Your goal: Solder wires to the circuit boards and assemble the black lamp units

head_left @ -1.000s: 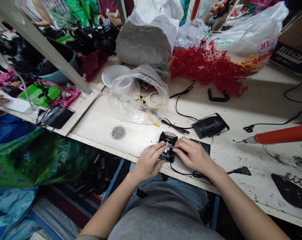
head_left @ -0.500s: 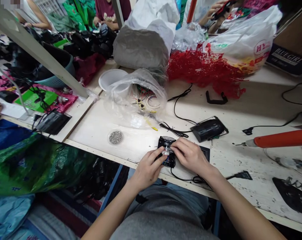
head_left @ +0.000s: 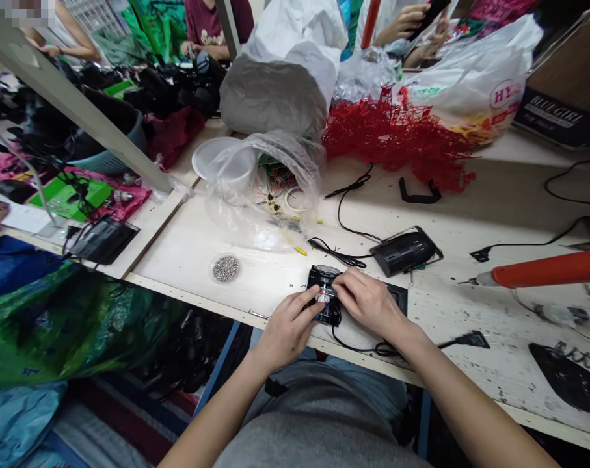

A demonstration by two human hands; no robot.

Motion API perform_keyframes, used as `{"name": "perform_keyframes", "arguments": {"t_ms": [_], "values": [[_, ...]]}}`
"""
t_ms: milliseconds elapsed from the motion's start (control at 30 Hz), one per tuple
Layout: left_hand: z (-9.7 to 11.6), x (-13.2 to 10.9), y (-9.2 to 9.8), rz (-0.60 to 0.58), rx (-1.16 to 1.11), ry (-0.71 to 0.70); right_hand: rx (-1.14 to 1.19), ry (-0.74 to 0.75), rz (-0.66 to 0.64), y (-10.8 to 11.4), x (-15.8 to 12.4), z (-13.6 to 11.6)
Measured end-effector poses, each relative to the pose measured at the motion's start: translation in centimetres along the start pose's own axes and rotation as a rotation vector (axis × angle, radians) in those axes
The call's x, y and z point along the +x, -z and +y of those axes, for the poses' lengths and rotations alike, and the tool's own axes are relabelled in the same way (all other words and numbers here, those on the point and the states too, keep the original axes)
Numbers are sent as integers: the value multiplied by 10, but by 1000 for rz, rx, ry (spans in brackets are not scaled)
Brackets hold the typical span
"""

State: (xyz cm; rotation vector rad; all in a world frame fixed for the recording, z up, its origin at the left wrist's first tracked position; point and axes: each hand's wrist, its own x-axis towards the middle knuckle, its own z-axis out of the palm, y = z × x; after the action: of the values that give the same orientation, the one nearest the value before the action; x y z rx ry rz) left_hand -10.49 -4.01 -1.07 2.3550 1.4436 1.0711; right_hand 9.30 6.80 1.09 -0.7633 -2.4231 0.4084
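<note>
A small open black device housing [head_left: 329, 313] lies at the bench's front edge, with a round clear part at its top, thin wires inside and a black cord leading off. My left hand [head_left: 289, 326] holds its left side, index and middle fingers reaching over the inner parts. From the right, my right hand [head_left: 365, 299] has thumb and fingertips pinched together at the middle of the housing; what is between them is too small to make out. Partly behind my right wrist lies a flat black panel [head_left: 400, 298].
A dish of small metal balls or screws [head_left: 225, 268] is to the left. Behind stand a clear plastic bag [head_left: 255, 224] with wired parts and a white bowl [head_left: 207, 158]. A black device [head_left: 404, 252] and an orange-red electric screwdriver [head_left: 548, 268] lie right. Other people work across the bench.
My hands stay at the housing, with only slight finger movement. The view has shifted a little. Across the bench, a person's hands have moved with a dark object.
</note>
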Motion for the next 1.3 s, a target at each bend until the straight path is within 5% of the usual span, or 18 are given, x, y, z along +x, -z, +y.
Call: {"name": "perform_keyframes", "arguments": {"t_ms": [1300], "values": [[-1,1,0,-16,17,8,-14,4,36,-3,0,0]]}}
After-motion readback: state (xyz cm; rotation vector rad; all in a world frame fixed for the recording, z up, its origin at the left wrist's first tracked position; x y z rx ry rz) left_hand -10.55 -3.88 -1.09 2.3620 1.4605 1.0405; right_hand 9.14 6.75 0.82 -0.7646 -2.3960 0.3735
